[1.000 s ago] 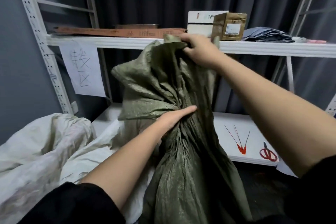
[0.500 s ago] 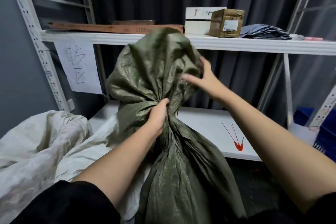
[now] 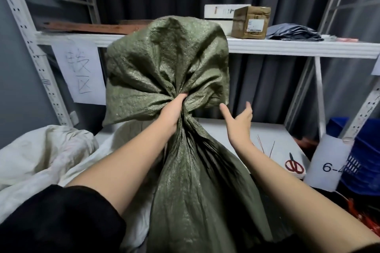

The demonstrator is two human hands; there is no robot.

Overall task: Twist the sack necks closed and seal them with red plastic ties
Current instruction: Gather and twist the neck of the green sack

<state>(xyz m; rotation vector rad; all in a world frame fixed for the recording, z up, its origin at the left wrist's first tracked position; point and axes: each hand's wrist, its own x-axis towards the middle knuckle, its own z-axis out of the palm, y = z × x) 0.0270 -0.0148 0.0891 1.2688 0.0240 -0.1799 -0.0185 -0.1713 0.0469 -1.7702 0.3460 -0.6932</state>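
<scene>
Fabric like this woven green sack [image 3: 197, 181] is, we judge, light and limp but a little slick and springy, so a twisted neck will try to unwind unless we keep it clamped. We hold it at the narrowest point: our left hand [image 3: 172, 112] has its fingers clenched around the gathered neck [image 3: 185, 115], just below where the loose top fans out. That is where we think the tie should go too, right against the fist.

Our right hand [image 3: 239, 121] hangs just beside the neck, fingers spread and released, touching nothing.

The sack stands upright in front of us, before the white shelving [image 3: 287, 47], its body creased into long pleats that run down from the neck. Above the grip the surplus cloth billows wide and crumpled, reaching the upper shelf's level. Thin red ties [image 3: 265, 147] lie on the lower shelf to the right, near red-handled scissors [image 3: 294, 165]. No tie is on the neck yet.
</scene>
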